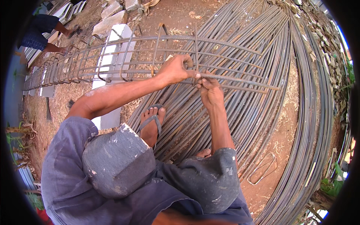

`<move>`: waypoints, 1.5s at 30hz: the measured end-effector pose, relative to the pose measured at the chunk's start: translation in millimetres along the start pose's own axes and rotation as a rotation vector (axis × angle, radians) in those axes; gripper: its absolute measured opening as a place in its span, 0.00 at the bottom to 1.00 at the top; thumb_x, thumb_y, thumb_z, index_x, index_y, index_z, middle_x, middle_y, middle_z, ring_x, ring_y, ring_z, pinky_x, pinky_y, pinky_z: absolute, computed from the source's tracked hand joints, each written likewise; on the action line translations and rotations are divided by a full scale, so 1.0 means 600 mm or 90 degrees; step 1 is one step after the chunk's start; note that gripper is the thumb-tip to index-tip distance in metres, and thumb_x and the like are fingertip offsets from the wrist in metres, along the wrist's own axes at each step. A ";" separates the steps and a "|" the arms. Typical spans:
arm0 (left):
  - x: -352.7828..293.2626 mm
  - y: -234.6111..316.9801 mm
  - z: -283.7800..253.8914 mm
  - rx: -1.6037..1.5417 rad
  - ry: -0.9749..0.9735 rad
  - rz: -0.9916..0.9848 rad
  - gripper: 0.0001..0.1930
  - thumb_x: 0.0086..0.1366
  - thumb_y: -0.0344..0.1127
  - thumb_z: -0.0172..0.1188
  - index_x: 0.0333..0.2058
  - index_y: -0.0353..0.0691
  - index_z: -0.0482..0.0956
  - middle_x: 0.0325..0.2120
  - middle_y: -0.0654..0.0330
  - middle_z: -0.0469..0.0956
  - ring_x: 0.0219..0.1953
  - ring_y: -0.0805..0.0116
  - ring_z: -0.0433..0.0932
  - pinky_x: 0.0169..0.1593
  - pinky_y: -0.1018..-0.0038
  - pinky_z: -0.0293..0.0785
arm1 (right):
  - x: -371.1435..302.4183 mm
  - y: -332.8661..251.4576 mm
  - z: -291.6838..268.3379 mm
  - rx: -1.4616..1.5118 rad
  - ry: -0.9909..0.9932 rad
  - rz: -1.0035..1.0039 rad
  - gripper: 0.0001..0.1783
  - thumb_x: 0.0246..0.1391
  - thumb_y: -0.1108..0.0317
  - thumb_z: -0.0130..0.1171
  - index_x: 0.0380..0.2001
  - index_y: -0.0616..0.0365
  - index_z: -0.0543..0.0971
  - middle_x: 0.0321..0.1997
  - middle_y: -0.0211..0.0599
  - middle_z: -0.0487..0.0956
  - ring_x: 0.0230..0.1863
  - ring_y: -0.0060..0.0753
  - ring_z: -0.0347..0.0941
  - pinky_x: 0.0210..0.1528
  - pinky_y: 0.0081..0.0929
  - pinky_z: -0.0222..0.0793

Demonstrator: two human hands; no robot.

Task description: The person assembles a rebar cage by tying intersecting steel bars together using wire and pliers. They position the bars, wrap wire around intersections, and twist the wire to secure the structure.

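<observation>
Down at knee height, the left hand (175, 69) is closing its fingers around a top bar of the rebar cage (112, 62), which is lying across white blocks (112, 56) and a bed of long bars (240, 108) on red dirt. Just beside it, the right hand (210, 92) is pinching a stirrup (195, 56) where it crosses the bar, fingertips touching the left thumb. A sandalled foot (152, 125) is resting on the bars below. Far left, another person's legs (56, 37) are standing near the cage's end. A loose stirrup (262, 168) is lying on the dirt.
</observation>
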State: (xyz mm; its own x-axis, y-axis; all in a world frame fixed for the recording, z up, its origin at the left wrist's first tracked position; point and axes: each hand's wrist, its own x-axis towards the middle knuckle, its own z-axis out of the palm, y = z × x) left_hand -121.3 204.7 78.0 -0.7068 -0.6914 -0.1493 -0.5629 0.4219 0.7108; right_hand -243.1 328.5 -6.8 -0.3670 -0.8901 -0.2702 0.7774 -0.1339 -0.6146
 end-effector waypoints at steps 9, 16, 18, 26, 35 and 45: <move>-0.028 0.020 -0.003 0.037 -0.004 0.063 0.32 0.52 0.43 0.69 0.57 0.48 0.73 0.27 0.53 0.80 0.32 0.58 0.79 0.42 0.63 0.72 | 0.020 -0.025 0.015 -0.105 -0.031 0.061 0.15 0.54 0.80 0.52 0.47 0.68 0.72 0.32 0.36 0.74 0.28 0.21 0.67 0.24 0.18 0.61; -0.031 0.001 0.010 0.064 0.039 0.150 0.21 0.55 0.47 0.66 0.49 0.56 0.81 0.39 0.52 0.81 0.44 0.55 0.78 0.51 0.63 0.70 | 0.012 -0.012 0.024 -0.296 0.093 0.012 0.08 0.52 0.75 0.59 0.35 0.66 0.79 0.23 0.30 0.74 0.21 0.18 0.64 0.22 0.17 0.57; -0.029 -0.006 0.012 0.059 0.036 0.166 0.21 0.55 0.47 0.66 0.49 0.54 0.81 0.38 0.53 0.80 0.43 0.55 0.77 0.50 0.63 0.70 | 0.006 -0.004 0.029 -0.229 0.077 -0.048 0.09 0.52 0.73 0.59 0.35 0.68 0.80 0.23 0.29 0.74 0.22 0.17 0.63 0.23 0.17 0.55; -0.036 -0.003 0.011 0.069 0.022 0.170 0.17 0.56 0.42 0.66 0.46 0.55 0.83 0.31 0.58 0.76 0.37 0.58 0.75 0.42 0.63 0.69 | 0.000 -0.012 0.022 -0.044 -0.064 -0.004 0.17 0.54 0.65 0.63 0.41 0.68 0.77 0.30 0.31 0.75 0.28 0.19 0.64 0.29 0.20 0.59; -0.013 0.009 -0.022 0.090 -0.095 0.278 0.19 0.56 0.23 0.56 0.44 0.52 0.84 0.32 0.57 0.77 0.32 0.56 0.75 0.42 0.60 0.70 | -0.023 -0.006 0.037 -0.221 0.032 -0.098 0.23 0.50 0.65 0.70 0.44 0.69 0.76 0.32 0.32 0.78 0.28 0.16 0.65 0.28 0.19 0.60; 0.049 -0.011 -0.057 -0.092 -0.253 -0.085 0.17 0.60 0.29 0.48 0.47 0.40 0.80 0.36 0.53 0.81 0.36 0.64 0.80 0.40 0.69 0.78 | -0.007 0.099 0.031 -0.443 0.184 -0.422 0.15 0.54 0.63 0.66 0.31 0.62 0.73 0.32 0.29 0.70 0.28 0.16 0.62 0.26 0.18 0.61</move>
State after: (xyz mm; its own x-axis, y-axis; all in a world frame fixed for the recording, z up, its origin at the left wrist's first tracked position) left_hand -123.8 161.5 92.6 -0.7575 -0.4433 -0.4792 -0.6149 0.2378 0.7519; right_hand -185.8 315.9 -28.2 -0.7999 -0.5753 0.1710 -0.0671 -0.1974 -0.9780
